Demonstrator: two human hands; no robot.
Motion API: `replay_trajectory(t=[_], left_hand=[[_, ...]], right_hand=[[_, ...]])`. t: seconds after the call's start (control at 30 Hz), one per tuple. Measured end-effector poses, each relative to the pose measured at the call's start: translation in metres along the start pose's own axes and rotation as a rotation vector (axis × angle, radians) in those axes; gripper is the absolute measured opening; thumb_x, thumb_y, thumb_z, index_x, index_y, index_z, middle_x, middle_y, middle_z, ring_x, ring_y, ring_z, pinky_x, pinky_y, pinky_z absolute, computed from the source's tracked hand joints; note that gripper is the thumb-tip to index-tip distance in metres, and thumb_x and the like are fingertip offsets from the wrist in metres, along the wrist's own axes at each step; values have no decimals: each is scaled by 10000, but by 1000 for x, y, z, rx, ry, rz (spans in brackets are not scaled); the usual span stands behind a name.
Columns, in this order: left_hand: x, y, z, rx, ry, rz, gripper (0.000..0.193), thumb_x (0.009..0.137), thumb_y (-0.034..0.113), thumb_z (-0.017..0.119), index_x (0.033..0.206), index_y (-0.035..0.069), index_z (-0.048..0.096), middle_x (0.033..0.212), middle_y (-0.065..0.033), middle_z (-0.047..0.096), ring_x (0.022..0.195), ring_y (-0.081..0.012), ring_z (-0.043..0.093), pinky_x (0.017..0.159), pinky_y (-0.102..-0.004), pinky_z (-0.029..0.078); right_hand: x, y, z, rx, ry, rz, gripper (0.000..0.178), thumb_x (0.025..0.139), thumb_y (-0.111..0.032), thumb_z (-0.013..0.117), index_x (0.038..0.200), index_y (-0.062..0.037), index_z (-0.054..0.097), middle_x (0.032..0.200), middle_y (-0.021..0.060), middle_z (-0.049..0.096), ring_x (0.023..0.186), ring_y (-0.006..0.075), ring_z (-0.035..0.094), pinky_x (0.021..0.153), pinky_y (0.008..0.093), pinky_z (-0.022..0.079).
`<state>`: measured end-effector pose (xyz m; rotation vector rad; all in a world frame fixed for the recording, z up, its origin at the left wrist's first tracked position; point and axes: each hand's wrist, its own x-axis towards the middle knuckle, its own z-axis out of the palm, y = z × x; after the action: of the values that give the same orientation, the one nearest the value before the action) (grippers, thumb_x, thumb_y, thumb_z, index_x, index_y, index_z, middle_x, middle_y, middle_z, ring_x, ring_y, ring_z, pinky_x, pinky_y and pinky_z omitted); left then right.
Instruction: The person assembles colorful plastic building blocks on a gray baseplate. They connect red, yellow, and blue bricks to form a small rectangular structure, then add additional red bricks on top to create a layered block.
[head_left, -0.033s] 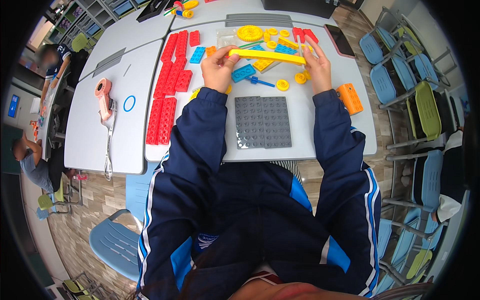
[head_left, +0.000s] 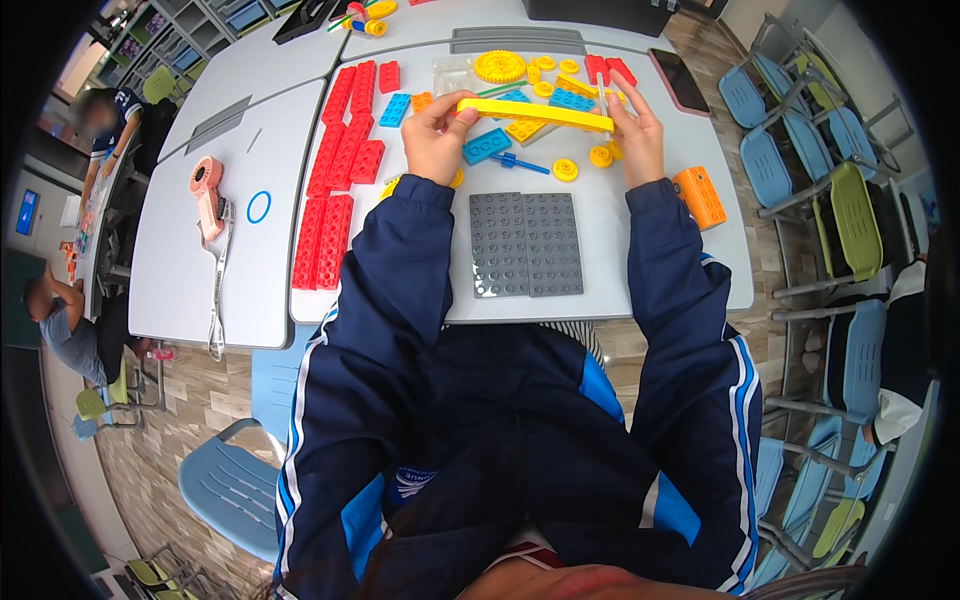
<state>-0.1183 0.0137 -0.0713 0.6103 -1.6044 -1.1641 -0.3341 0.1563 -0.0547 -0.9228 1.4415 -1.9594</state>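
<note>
A long yellow building-set beam (head_left: pixel 535 112) stretches between my hands above the table. My left hand (head_left: pixel 432 145) pinches its left end between thumb and fingers. At the other end, my right hand (head_left: pixel 640 145) grips the beam with its fingers curled. A thin grey rod (head_left: pixel 601 88) stands upright by that end, against my right fingers; whether it passes through the beam is hidden. Beneath lie a blue brick (head_left: pixel 486 146), a blue peg-like piece (head_left: pixel 525 164) and small yellow wheels (head_left: pixel 564 170). Closer to me, two dark grey studded plates (head_left: pixel 498 250) rest side by side.
Red bricks (head_left: pixel 325 170) line the table's left side. A large yellow gear (head_left: pixel 499 67) sits at the back. An orange device (head_left: pixel 699 198) and a phone (head_left: pixel 679 82) lie right. On the left table are a pink handheld object (head_left: pixel 207 195) with strap and a blue ring (head_left: pixel 259 207).
</note>
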Motion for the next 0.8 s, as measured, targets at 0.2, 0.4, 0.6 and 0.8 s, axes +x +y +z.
replay_trajectory(t=[0.2, 0.4, 0.6, 0.8], left_hand=[[1, 2, 0, -12, -23, 40, 215, 848, -5, 686, 1058, 11, 730, 785, -18, 666, 656, -62, 526, 613, -219, 438], [3, 2, -3, -73, -13, 21, 209, 867, -13, 663, 1069, -10, 716, 806, -32, 675, 634, -62, 544, 585, -211, 457], [4, 2, -4, -44, 36, 23, 193, 868, -13, 661, 1053, -16, 717, 825, -46, 682, 602, -59, 532, 579, -214, 465], [5, 3, -5, -74, 42, -11, 194, 863, -11, 673, 1052, -20, 717, 820, -40, 680, 609, -55, 535, 574, -211, 460]], right_hand=[[1, -5, -7, 73, -71, -9, 476, 949, -157, 612, 1413, -93, 521, 1140, 34, 679, 911, 37, 635, 819, 182, 478], [-1, -12, -6, 64, -125, 21, 448, 942, -151, 594, 1376, -51, 541, 1186, 89, 662, 973, 112, 666, 858, 223, 514], [0, -12, -3, 231, -210, 103, 425, 920, -140, 643, 1322, -29, 557, 1142, 145, 669, 834, 199, 705, 791, 318, 571], [-1, -10, -4, 171, -263, 77, 466, 891, -46, 680, 1328, -10, 524, 1098, 137, 658, 676, 156, 653, 716, 321, 591]])
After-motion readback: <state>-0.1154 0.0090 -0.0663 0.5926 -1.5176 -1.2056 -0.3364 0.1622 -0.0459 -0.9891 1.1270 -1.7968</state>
